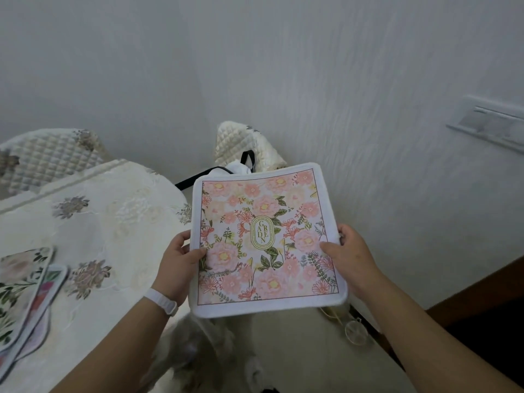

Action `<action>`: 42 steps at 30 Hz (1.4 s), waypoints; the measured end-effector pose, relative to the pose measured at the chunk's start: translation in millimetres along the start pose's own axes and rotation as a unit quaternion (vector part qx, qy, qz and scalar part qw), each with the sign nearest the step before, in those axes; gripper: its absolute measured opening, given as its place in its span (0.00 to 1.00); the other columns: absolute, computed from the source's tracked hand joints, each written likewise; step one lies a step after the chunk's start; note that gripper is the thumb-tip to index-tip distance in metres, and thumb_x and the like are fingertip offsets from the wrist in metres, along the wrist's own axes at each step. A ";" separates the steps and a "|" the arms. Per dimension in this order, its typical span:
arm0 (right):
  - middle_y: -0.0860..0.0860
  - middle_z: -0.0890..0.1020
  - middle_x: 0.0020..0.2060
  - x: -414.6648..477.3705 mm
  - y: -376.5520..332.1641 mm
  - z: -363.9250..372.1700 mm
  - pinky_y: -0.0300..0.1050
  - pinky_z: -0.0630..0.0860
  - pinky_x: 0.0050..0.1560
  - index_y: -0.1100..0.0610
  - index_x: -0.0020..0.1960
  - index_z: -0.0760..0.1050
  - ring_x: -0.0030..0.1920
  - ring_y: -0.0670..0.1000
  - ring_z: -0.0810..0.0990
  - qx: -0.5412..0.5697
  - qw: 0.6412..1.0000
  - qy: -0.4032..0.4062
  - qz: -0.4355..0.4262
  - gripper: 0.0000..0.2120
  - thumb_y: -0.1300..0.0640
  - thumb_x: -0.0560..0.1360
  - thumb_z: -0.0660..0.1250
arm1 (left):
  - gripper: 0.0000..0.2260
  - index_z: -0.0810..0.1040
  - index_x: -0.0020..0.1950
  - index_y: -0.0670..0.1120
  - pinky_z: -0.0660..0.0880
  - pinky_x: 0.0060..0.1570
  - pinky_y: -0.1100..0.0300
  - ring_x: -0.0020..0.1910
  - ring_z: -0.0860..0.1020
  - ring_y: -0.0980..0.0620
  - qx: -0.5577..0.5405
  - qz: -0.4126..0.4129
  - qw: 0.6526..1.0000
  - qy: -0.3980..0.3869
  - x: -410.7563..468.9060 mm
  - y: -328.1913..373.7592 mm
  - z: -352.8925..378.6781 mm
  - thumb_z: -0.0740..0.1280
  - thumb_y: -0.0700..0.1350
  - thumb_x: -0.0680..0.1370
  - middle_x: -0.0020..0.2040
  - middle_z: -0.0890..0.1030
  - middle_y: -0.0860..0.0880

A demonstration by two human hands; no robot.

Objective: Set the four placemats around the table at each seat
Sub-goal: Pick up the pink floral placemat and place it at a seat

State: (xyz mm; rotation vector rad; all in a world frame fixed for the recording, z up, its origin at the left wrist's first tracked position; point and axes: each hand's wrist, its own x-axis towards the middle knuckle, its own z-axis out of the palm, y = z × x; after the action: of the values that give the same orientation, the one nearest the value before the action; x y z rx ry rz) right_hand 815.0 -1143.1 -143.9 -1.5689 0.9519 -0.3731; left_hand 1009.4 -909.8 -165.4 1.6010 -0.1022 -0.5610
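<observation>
Head view: left hand [177, 260] and right hand [347, 255] pinch pink placemat [265, 239] by its side edges, right of table [113, 211]; other placemats [25, 290] stacked near-left, unplaced.

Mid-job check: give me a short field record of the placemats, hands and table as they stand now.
pink placemat: held in the air, right of the table, not laid
left hand: grips its left edge, thumb on top
right hand: grips its right edge
table: cream flowered cloth, only partly in view
other mats: at least two, overlapping on the table at the picture's left edge; full count cut off
chairs: quilted covers; a second beyond the pink placemat
</observation>
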 end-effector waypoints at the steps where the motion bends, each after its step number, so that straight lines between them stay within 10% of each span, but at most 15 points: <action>1: 0.50 0.84 0.45 13.8 -3.9 5.2 0.48 0.82 0.34 0.50 0.49 0.73 0.37 0.50 0.86 -0.001 1.000 -0.003 0.001 0.09 0.64 0.77 0.66 | 0.11 0.74 0.56 0.46 0.79 0.47 0.40 0.46 0.83 0.37 0.001 -0.003 1.000 0.002 14.2 1.8 0.6 0.62 0.33 0.78 0.50 0.83 0.40; 26: 0.51 0.84 0.46 246.5 -109.9 216.4 0.52 0.83 0.40 0.53 0.52 0.73 0.41 0.52 0.86 -0.131 0.973 -0.186 -0.043 0.09 0.65 0.76 0.66 | 0.12 0.74 0.59 0.45 0.80 0.43 0.46 0.44 0.84 0.41 -0.088 -0.051 0.973 0.207 196.3 19.7 -105.1 0.63 0.33 0.78 0.48 0.85 0.43; 36: 0.50 0.81 0.46 340.3 -112.0 362.0 0.42 0.76 0.36 0.50 0.52 0.72 0.43 0.49 0.81 -0.222 0.890 -0.390 -0.081 0.10 0.64 0.76 0.64 | 0.11 0.75 0.58 0.43 0.77 0.35 0.55 0.38 0.82 0.45 -0.122 -0.111 0.887 0.431 218.4 -19.4 -136.1 0.64 0.32 0.77 0.45 0.83 0.41; 42: 0.53 0.82 0.46 390.1 -123.7 434.8 0.46 0.79 0.35 0.51 0.54 0.73 0.40 0.53 0.81 -0.251 0.829 -0.495 -0.068 0.10 0.63 0.77 0.65 | 0.14 0.76 0.58 0.44 0.78 0.48 0.47 0.44 0.82 0.42 -0.165 -0.130 0.811 0.546 241.5 -12.3 -122.9 0.62 0.30 0.76 0.48 0.83 0.42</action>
State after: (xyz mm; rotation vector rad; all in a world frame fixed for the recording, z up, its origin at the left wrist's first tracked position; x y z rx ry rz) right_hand 1404.2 -1146.9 -240.4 -1.9604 0.0976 0.6342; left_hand 1267.4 -890.8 -246.9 1.3804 1.0409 0.2092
